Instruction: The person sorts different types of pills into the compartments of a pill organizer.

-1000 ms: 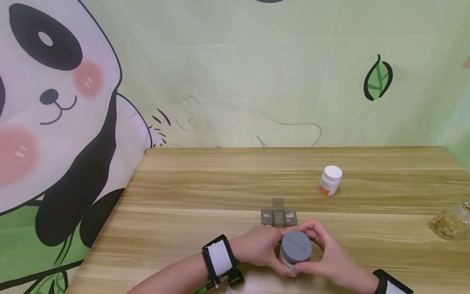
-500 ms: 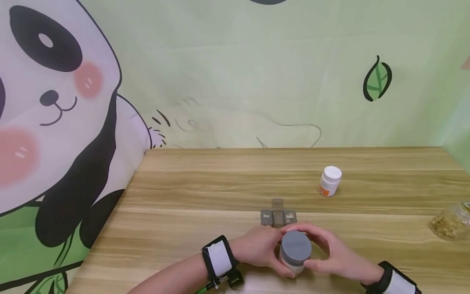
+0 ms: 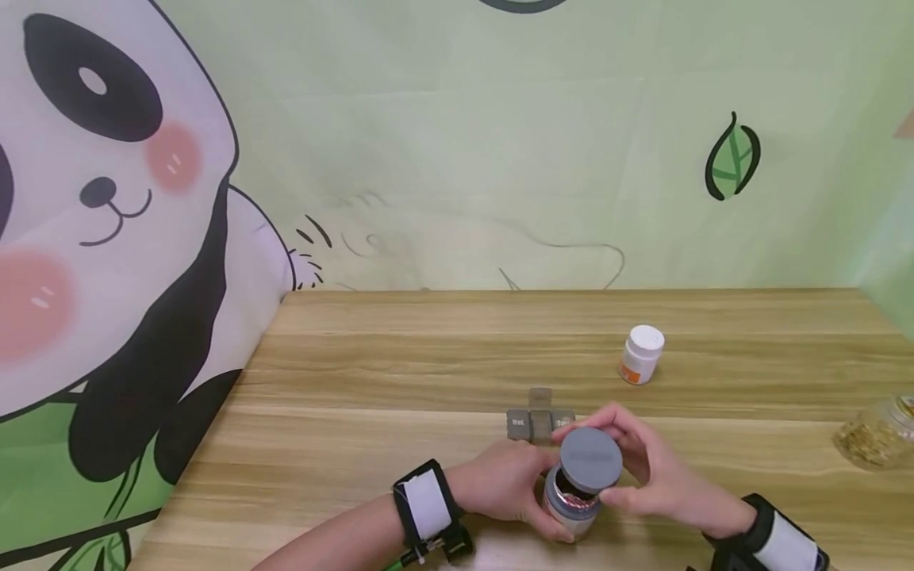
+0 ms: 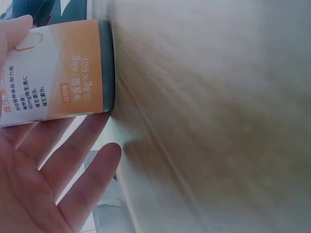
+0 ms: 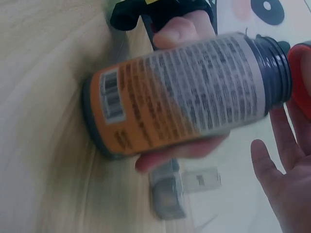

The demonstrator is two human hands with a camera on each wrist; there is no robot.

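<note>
A bottle with an orange and white label stands on the table, its threaded neck bare. My left hand grips its body; in the left wrist view that hand has its thumb and fingers around the label. My right hand holds the round grey lid by its edge, tilted above the mouth, and something reddish and shiny shows inside the mouth. In the right wrist view the lid's red inner side is visible beside the neck.
A grey pill organizer with one flap raised lies just behind the bottle. Farther back stands a small white bottle. A clear jar of golden pieces is at the right. A panda-printed cloth hangs behind the table.
The lid has come off the bottle and moved up and slightly right with my right hand. My left hand remains around the bottle, nearly still.
</note>
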